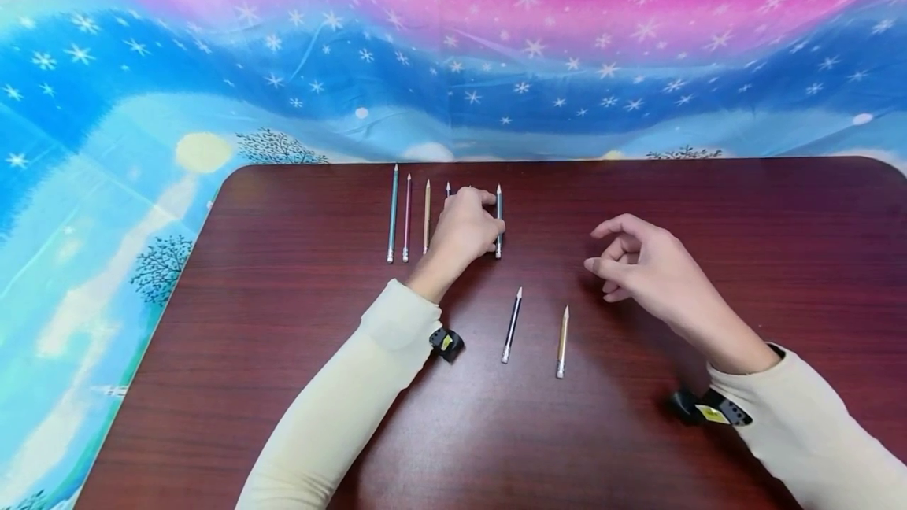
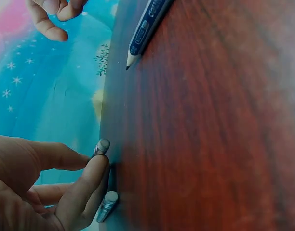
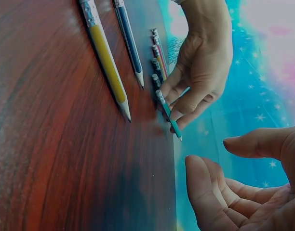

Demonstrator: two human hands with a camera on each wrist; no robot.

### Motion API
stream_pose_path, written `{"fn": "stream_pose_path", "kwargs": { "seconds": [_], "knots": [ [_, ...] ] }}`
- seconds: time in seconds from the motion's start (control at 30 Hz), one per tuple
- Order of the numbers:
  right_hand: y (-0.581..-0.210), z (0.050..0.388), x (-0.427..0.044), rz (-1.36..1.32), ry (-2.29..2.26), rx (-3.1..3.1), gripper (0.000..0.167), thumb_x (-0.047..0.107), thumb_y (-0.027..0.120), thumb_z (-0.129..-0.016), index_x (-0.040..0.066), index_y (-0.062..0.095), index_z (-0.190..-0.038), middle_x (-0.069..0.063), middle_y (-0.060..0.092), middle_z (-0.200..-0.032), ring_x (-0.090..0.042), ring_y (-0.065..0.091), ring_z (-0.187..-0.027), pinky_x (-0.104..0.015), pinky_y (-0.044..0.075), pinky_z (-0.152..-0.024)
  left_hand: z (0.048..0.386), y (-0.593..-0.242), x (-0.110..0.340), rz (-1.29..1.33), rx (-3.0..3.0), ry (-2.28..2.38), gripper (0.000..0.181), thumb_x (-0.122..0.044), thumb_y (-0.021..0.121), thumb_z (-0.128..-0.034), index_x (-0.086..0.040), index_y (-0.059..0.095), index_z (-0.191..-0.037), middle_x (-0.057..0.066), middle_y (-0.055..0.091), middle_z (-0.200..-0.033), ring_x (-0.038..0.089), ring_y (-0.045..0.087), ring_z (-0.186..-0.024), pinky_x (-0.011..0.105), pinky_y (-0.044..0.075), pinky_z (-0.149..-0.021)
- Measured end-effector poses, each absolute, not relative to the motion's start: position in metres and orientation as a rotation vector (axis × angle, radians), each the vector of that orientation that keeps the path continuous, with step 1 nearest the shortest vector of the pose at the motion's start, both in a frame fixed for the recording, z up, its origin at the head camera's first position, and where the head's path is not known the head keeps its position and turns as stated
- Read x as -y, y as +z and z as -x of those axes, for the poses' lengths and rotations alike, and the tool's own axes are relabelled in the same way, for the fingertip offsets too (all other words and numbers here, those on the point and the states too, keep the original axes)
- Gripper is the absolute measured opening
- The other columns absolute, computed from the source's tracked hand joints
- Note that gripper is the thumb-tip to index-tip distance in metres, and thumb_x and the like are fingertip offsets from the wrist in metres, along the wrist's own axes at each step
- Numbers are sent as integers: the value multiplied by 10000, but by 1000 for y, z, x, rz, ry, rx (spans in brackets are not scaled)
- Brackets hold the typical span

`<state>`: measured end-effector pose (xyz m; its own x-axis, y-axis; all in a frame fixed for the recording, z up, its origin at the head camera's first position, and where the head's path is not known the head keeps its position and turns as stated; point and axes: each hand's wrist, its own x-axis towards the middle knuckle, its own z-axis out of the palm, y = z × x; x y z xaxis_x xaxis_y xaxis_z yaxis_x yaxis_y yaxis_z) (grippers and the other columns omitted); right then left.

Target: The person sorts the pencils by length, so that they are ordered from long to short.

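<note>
The left hand (image 1: pixel 464 220) pinches the green pencil (image 1: pixel 499 208); the right hand (image 1: pixel 648 267) hangs right of that pencil, loosely curved.

Bright, even light washes over the patterned cloth (image 1: pixel 496 61) and leaves a pale sheen on the glossy tabletop (image 1: pixel 453 419), with soft shadow beneath the right hand (image 1: pixel 648 267). Both wrist views are dimmer and hazier, the tabletop blurring toward the margins; a dark patch (image 3: pixel 130 202) in the right one may be shadow or reflection.
</note>
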<state>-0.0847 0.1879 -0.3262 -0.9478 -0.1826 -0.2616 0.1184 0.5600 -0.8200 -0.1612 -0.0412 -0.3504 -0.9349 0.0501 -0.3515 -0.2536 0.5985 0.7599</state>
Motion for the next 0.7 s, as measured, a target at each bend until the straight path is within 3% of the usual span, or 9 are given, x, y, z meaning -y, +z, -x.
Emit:
{"fn": "stream_pose_path", "kwargs": {
  "seconds": [0.1,0.17,0.3,0.4,0.53,0.7],
  "knots": [
    [-327,83,-190,51,-1346,-2478,472,89,700,-977,-23,505,-1392,-142,675,-908,-178,677,-680,-334,660,-688,163,-349,38,153,-2531,1210,467,-85,660,-1015,-81,598,-1478,98,757,-1028,107,705,-654,227,575,-597],
    [-328,83,-192,48,-1350,-2477,473,87,699,-976,-24,505,-1393,-138,676,-908,-176,676,-679,-333,660,-687,164,-348,37,130,-2563,1148,391,-89,662,-1014,-54,652,-1403,87,746,-918,101,654,-584,221,531,-563],
    [-329,82,-194,45,-1361,-2476,473,84,699,-976,-26,504,-1393,-130,674,-902,-173,671,-677,-334,660,-686,165,-346,34,63,-2610,1004,101,-95,660,-1009,-16,720,-991,38,592,-623,118,523,-496,236,437,-519],
    [-330,82,-196,46,-1357,-2479,475,86,701,-977,-28,502,-1393,-128,678,-900,-170,671,-677,-332,659,-684,166,-345,32,28,-2647,924,269,-107,671,-1001,-69,601,-745,8,485,-565,133,467,-507,255,409,-525],
    [-331,81,-198,42,-1349,-2481,479,93,701,-980,-30,500,-1397,-126,681,-902,-165,669,-680,-319,656,-682,166,-345,30,12,-2697,863,332,-122,688,-991,-109,548,-690,8,490,-604,151,472,-567,269,420,-554],
    [-333,80,-200,33,-1344,-2480,489,106,699,-986,-24,497,-1412,-122,679,-906,-167,668,-689,-312,654,-685,167,-346,30,-4,-2714,824,240,-134,684,-1000,-91,586,-784,32,533,-675,168,481,-598,280,434,-572]
  ]
}}
